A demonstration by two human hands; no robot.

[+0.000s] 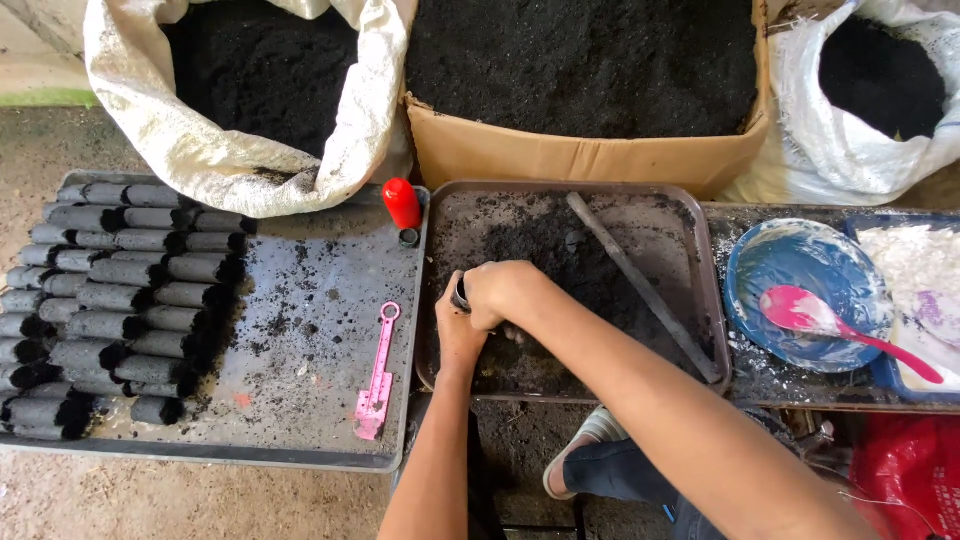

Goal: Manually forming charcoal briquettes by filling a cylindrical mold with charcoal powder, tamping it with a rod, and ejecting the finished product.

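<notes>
At nine o'clock I see matte black cylinders (pixel 120 300) stacked in rows on a grey tray (pixel 300 400), with a pink plastic tool (pixel 376 380) lying flat. At centre, my left hand (pixel 458 330) and right hand (pixel 505 292) curl tightly around a small dark tube (pixel 461 296) over the brown tray (pixel 700 290) of crumbly black soil. At three o'clock, a blue bowl (pixel 780 270) holds a pink spoon (pixel 840 325).

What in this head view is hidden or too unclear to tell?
- The small dark tube between the hands: mostly covered by the right hand and left hand, so its shape and filling are unclear.
- Left fingers: hidden behind the right hand.
- White sack at top right: cut off by the frame edge.
- Blue tray of white powder: cut off at the right edge.
- Red bag: partly out of frame.
</notes>
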